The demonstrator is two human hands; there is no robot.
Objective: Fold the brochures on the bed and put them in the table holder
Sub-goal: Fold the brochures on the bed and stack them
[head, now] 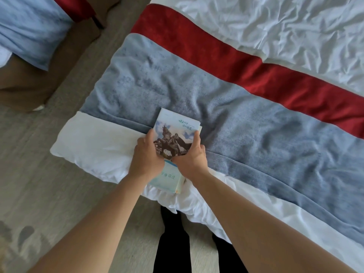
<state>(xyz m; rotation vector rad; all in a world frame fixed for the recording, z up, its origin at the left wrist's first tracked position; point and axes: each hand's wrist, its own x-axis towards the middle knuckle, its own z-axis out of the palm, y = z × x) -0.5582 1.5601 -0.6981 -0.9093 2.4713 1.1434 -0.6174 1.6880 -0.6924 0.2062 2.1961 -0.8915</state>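
A folded brochure [175,127] with a horse-and-rider statue on its cover lies on the bed's near corner, across the edge of the blue-grey runner [246,123]. My left hand [146,156] grips its left edge and my right hand [192,156] grips its right edge, thumbs on the cover. Under my wrists lies a pale blue-green stack of brochures [170,179], partly hidden by my hands. No table holder is in view.
The bed carries a red band [226,56] and a crumpled white duvet [285,26] beyond the runner. A white sheet corner [94,146] hangs toward the carpet. A brown seat with a blue cushion [29,28] stands at the upper left. My dark-trousered legs show below.
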